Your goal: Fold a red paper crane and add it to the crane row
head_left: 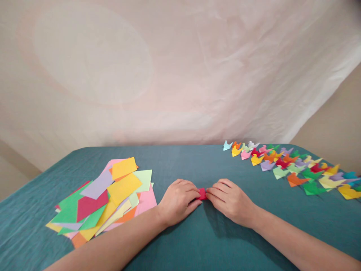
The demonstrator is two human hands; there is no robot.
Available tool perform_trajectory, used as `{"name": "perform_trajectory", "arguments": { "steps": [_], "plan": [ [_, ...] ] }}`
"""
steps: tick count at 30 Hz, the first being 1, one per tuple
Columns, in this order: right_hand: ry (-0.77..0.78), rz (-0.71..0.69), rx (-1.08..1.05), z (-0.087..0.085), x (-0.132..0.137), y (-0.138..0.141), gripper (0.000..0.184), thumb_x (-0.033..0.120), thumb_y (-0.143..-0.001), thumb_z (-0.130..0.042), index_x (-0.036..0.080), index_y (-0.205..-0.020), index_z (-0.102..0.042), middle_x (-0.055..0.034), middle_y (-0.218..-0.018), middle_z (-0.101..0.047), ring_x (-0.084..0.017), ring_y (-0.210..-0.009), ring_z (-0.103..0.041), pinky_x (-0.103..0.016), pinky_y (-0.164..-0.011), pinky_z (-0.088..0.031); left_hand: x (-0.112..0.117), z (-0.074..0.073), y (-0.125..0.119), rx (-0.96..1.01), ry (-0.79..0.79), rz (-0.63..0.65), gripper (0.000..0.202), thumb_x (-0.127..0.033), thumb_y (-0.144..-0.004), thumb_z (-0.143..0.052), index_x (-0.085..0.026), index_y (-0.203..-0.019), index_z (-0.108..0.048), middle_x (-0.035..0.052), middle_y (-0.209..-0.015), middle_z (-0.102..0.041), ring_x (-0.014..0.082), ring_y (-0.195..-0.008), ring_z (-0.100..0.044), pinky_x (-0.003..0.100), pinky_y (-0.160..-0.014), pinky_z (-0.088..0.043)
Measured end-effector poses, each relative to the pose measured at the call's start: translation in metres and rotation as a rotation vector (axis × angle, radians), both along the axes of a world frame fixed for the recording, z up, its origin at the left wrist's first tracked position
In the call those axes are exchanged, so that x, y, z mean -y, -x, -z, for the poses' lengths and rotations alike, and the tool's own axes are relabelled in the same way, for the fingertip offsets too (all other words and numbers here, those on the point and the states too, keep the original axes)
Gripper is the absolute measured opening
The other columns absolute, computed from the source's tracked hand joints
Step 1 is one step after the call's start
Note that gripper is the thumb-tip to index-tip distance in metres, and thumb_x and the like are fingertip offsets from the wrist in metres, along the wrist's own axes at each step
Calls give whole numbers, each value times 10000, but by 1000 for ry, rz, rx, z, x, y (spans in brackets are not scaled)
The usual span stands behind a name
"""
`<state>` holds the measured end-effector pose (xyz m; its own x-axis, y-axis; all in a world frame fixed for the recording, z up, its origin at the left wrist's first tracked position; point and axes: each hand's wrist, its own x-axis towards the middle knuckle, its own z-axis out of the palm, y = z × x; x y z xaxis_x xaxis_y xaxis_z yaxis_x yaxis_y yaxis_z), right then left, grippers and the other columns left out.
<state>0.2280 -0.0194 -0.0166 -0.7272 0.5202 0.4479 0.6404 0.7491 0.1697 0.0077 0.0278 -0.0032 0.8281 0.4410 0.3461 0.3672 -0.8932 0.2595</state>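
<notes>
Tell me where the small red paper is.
Head view, low centre: the red paper lies on the teal cloth, pinched between the left hand and right hand, paper stack on its left.

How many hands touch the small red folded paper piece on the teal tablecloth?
2. The left hand pinches the small red folded paper piece from its left, the right hand from its right. No other hand shows.

Both hands (203,199) pinching small red folded paper (202,194) on teal tablecloth (197,241)
</notes>
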Motion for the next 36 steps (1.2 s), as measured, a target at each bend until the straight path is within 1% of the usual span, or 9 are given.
{"name": "perform_trajectory", "arguments": {
  "steps": [4,10,13,17,22,26,29,33,36],
  "plan": [
    [-10,6,7,-2,2,2,248,142,-921,-394,147,-999,-629,-106,-954,-666,-214,-882,-572,-406,-824,-421,0,1,0,7,-4,-2,175,-224,-898,-473,-200,-945,-640,29,-943,-668,169,-950,-572,313,-861,-404],
    [41,25,-79,-1,1,5,250,163,-927,-391,174,-965,-638,-79,-908,-672,-186,-858,-580,-384,-831,-420,1,2,-1,-4,16,-15,159,-204,-889,-474,-192,-916,-630,32,-917,-657,168,-938,-568,306,-839,-414],
    [101,37,-128,2,-2,5,212,159,-908,-435,181,-967,-638,-63,-920,-672,-180,-873,-580,-377,-833,-416,1,2,-2,-16,36,-19,157,-202,-888,-471,-190,-917,-625,31,-925,-651,165,-929,-567,297,-827,-421],
    [235,65,-260,7,-6,3,155,178,-884,-501,207,-926,-648,-40,-925,-666,-161,-855,-583,-341,-793,-428,2,1,-1,-41,48,-15,159,-206,-884,-472,-189,-909,-628,31,-938,-643,168,-918,-570,298,-824,-428],
    [379,113,-416,7,-7,6,117,209,-881,-528,217,-873,-644,-33,-894,-646,-151,-820,-586,-303,-733,-444,5,-5,0,-149,-12,12,180,-198,-883,-447,-174,-912,-623,53,-936,-629,175,-919,-567,295,-809,-439],
    [469,144,-486,5,-6,9,98,239,-880,-541,220,-862,-635,-33,-906,-632,-158,-837,-579,-311,-746,-441,9,-11,1,-262,-100,37,193,-166,-846,-469,-165,-980,-608,74,-989,-621,204,-937,-563,322,-794,-442],
    [535,155,-529,6,-7,10,97,234,-879,-542,218,-838,-629,-28,-893,-623,-161,-839,-572,-314,-759,-433,12,-17,2,-333,-170,60,211,-150,-852,-460,-155,-1016,-592,87,-995,-624,218,-947,-563,339,-813,-435],
    [577,172,-543,7,-10,11,105,232,-879,-538,211,-811,-616,-24,-872,-608,-160,-824,-563,-309,-753,-430,15,-23,4,-395,-201,94,202,-127,-865,-433,-135,-990,-591,92,-968,-628,202,-912,-573,320,-837,-430],
    [582,184,-541,7,-11,12,116,226,-880,-526,203,-794,-601,-27,-863,-599,-160,-809,-556,-310,-742,-429,14,-23,6,-374,-177,114,196,-125,-851,-448,-138,-983,-592,94,-976,-631,198,-935,-575,313,-870,-418]
  ]
}}
